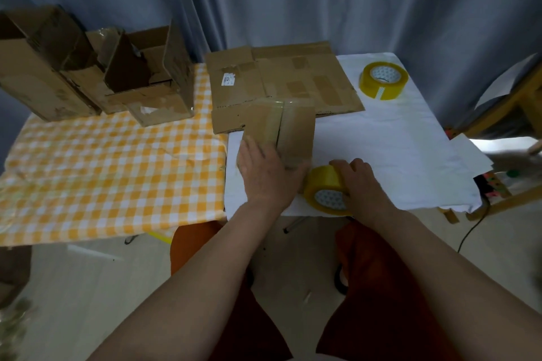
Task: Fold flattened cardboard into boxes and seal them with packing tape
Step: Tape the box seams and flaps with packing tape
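Both hands work at the counter's (381, 138) near edge: left hand (268, 176) pressing flat on the small taped box (281, 129), right hand (359, 184) gripping the tape roll (324, 189) just right of it.

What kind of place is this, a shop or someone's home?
Probably a room at home set up for packing, not a shop: folding tables under a checked cloth, a grey curtain behind, open cardboard boxes and a spare tape roll.
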`<state>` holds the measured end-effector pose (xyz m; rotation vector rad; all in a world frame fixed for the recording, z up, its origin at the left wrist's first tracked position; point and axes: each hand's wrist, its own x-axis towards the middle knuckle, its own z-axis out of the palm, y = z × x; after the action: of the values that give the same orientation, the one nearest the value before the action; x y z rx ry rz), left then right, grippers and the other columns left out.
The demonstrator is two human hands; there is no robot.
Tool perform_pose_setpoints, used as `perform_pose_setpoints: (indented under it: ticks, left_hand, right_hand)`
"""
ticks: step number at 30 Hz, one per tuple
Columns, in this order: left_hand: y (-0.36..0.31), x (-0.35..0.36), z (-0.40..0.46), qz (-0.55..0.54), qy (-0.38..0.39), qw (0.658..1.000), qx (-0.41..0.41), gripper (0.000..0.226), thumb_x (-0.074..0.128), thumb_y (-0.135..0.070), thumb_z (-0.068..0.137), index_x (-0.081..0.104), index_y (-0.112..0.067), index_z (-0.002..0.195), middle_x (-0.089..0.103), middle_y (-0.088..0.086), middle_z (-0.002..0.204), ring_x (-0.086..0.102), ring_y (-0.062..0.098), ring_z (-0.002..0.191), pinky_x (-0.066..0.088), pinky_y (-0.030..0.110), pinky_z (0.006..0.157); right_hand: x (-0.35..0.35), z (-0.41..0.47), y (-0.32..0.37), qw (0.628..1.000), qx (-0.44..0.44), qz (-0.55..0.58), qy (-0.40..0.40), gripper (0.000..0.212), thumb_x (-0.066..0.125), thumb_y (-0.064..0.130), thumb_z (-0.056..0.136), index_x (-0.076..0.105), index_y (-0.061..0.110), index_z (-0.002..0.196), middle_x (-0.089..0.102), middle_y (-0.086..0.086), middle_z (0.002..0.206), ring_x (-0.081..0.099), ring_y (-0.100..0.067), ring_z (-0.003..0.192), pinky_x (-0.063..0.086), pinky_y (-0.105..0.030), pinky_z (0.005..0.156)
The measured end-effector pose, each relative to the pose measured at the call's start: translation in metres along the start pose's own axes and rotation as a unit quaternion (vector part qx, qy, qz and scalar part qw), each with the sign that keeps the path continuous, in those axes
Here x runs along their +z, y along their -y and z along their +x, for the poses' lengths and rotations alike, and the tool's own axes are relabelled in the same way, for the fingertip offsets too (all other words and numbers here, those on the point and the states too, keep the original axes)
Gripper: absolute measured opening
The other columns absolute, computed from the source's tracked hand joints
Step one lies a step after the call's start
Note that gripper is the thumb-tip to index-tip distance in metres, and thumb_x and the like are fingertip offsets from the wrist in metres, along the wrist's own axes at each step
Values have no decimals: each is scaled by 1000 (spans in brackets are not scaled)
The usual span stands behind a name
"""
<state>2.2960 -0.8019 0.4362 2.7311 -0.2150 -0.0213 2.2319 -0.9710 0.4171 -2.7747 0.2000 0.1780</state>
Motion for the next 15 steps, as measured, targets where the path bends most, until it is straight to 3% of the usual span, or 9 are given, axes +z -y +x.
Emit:
perform_pose_setpoints:
  ticks: [3, 5, 10, 13, 15]
  left_hand:
    - [-15, -4, 21, 77, 81, 989, -99, 122, 51, -88, 62, 12, -16, 152, -8, 29, 156, -10, 46, 144, -3, 57, 115]
    - [-21, -7, 32, 115, 118, 981, -101, 127, 55, -90, 57, 9, -19, 152, -6, 31, 155, -5, 48, 144, 1, 61, 114]
    - [-17, -15, 46, 149, 147, 972, 105, 123, 67, -78, 60, 5, -25, 153, 4, 27, 155, 5, 44, 144, 6, 53, 118]
    - [-15, -27, 68, 151, 193, 952, 184, 123, 70, -75, 60, 3, -32, 153, 5, 21, 157, 8, 41, 143, 12, 49, 118]
    - [-19, -33, 85, 170, 230, 934, 212, 124, 74, -73, 59, 2, -36, 153, 0, 17, 159, 4, 39, 145, 13, 49, 116]
  right_hand:
    - [3, -3, -2, 998, -19, 62, 8, 68, 60, 9, 85, 30, 25, 143, 35, -10, 117, 35, -24, 113, 31, -26, 82]
    - [2, -4, -3, 993, -8, 114, 33, 67, 63, 13, 84, 32, 24, 142, 33, -6, 115, 35, -24, 114, 29, -25, 83]
    - [-9, -8, -4, 980, 7, 175, 97, 64, 74, 44, 76, 41, 23, 127, 39, 2, 110, 44, -15, 103, 38, -25, 80]
    - [-19, -8, 6, 942, 32, 299, 151, 44, 67, 37, 85, 44, 25, 122, 49, 5, 113, 51, -7, 95, 44, -14, 72]
    - [-18, -8, 15, 911, 51, 373, 171, 44, 62, 33, 90, 45, 24, 129, 55, 4, 120, 55, -10, 102, 48, -21, 83]
